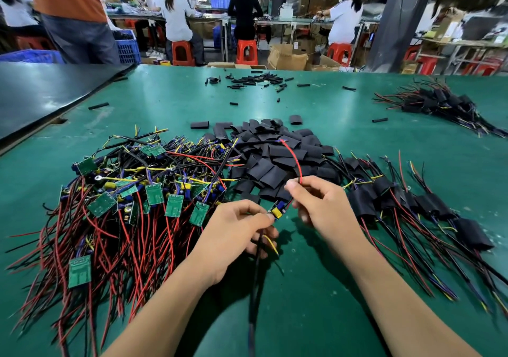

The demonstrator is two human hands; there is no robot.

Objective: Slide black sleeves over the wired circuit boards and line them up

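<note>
Above the green table (316,288), the left hand (236,235) pinches the near end of a small wired circuit board (277,211), its black and yellow leads trailing below the curled fingers. The right hand (316,202) pinches the board's red wire (295,161) between thumb and forefinger, and the wire arcs up over the heap of loose black sleeves (275,158). A tangle of bare boards (137,194) lies to the left, sleeved boards (412,205) lie side by side to the right, and a further sleeved bundle (439,103) rests well apart at far right.
</note>
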